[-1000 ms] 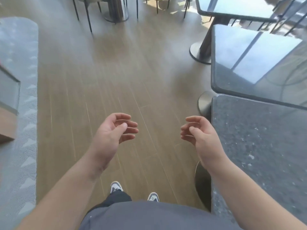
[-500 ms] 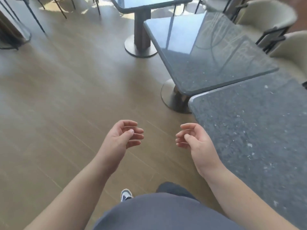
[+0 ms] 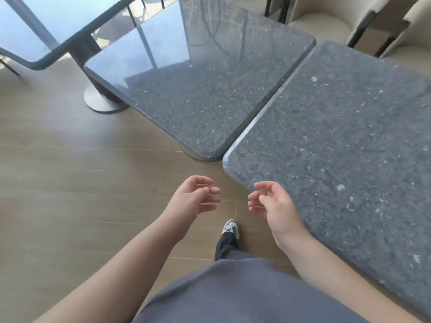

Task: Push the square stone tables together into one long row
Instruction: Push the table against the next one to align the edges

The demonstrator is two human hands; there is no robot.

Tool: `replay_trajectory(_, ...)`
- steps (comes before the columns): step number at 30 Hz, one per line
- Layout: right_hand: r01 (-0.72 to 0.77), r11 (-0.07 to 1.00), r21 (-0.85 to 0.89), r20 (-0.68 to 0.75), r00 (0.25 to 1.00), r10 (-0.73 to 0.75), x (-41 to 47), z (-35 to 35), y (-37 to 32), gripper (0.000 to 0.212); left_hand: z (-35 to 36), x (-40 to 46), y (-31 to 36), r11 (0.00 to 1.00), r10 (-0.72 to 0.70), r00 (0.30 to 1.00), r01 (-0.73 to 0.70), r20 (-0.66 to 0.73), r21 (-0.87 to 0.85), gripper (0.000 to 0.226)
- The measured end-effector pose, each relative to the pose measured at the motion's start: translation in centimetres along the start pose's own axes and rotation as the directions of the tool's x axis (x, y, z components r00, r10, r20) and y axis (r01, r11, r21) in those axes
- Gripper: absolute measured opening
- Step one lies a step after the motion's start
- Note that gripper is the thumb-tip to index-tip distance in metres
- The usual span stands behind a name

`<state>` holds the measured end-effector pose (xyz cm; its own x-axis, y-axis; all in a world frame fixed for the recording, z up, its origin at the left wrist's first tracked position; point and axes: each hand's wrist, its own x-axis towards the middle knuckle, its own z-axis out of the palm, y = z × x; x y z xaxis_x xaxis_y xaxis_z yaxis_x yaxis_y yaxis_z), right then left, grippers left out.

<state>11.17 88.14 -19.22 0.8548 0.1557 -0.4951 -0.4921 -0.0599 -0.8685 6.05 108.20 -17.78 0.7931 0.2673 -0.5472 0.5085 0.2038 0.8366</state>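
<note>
Two dark speckled square stone tables stand edge to edge: the nearest table [image 3: 345, 145] fills the right side, and the middle table [image 3: 198, 85] lies just beyond it with only a thin seam between them. A third glossy table [image 3: 35, 43] sits at the far left, its corner overlapping the middle table's far edge in view. My left hand [image 3: 193, 197] hovers over the floor with fingers loosely curled, holding nothing. My right hand [image 3: 272, 203] hangs beside the near corner of the nearest table, fingers relaxed, not touching it.
Cream chairs [image 3: 326, 22] stand behind the tables at the top right. Round metal pedestal bases [image 3: 100, 103] rest on the wooden plank floor [image 3: 70, 183]. One of my shoes [image 3: 231, 227] shows between my arms.
The view has swung to the right, bringing the tabletops to the centre. Both hands stay raised and loosely curled; the right hand now sits closer to the nearest table's corner.
</note>
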Motion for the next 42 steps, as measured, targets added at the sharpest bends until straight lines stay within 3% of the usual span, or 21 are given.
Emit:
replay_trajectory(5,-0.108,0.990,0.093,-0.114,0.986,0.118,5.9,1.1,-0.5,0.034,0.2,7.7,2.1,0.988,-0.150,0.986,0.146,0.079,0.045,0.023)
replay_trajectory(7,-0.206,0.966,0.158,-0.135,0.964,0.228,7.4,1.6,0.0,0.031,0.2,10.8,1.9,0.964,-0.265,0.958,0.266,0.108,-0.004,0.024)
replay_trajectory(11,-0.421,0.822,0.382,-0.143,0.852,0.503,10.0,2.8,2.5,0.022,0.5,16.5,-0.3,0.856,-0.503,0.845,0.516,0.180,-0.034,0.041)
replay_trajectory(14,-0.451,0.675,0.584,-0.150,0.757,0.636,11.8,3.7,4.4,0.015,0.7,20.0,-1.8,0.804,-0.586,0.781,0.594,0.216,0.031,0.058)
replay_trajectory(21,-0.360,0.469,0.806,-0.165,0.625,0.763,14.5,6.2,8.8,0.036,1.8,24.9,-3.4,0.697,-0.711,0.628,0.690,0.317,0.195,0.067)
replay_trajectory(23,-0.206,0.379,0.902,-0.175,0.629,0.757,15.3,6.4,9.6,0.040,3.1,24.7,-4.1,0.666,-0.732,0.581,0.721,0.356,0.191,0.059)
replay_trajectory(25,0.051,0.277,0.960,-0.244,0.641,0.728,16.0,6.1,10.3,0.041,4.7,24.0,-5.2,0.623,-0.745,0.538,0.773,0.395,0.123,0.045)
replay_trajectory(27,0.268,0.167,0.949,-0.305,0.637,0.709,16.6,5.3,10.7,0.047,6.1,23.6,-6.2,0.588,-0.740,0.534,0.809,0.410,0.009,0.050)
replay_trajectory(29,0.349,0.086,0.933,-0.311,0.663,0.681,17.2,4.5,10.8,0.056,6.9,24.0,-7.1,0.553,-0.755,0.531,0.831,0.386,-0.062,0.058)
replay_trajectory(30,0.359,0.066,0.931,-0.309,0.680,0.665,17.6,4.3,10.9,0.057,7.1,24.3,-7.5,0.486,-0.791,0.494,0.865,0.361,-0.120,0.059)
replay_trajectory(32,0.354,0.055,0.934,-0.304,0.704,0.642,18.2,4.2,10.7,0.058,7.2,24.8,-7.9,0.455,-0.831,0.484,0.875,0.275,-0.166,0.058)
replay_trajectory(36,0.331,0.110,0.937,-0.320,0.693,0.646,18.4,4.5,10.4,0.060,7.2,25.3,-8.2,0.463,-0.804,0.509,0.861,0.309,-0.212,0.042)
replay_trajectory(39,0.328,0.162,0.931,-0.348,0.657,0.668,18.6,4.6,10.3,0.059,6.9,25.2,-7.9,0.672,-0.684,0.630,0.741,0.368,-0.019,0.033)
replay_trajectory(42,0.336,0.210,0.918,-0.384,0.620,0.685,18.8,4.8,10.0,0.055,6.7,25.0,-7.3,0.684,-0.671,0.635,0.730,0.383,-0.013,0.047)
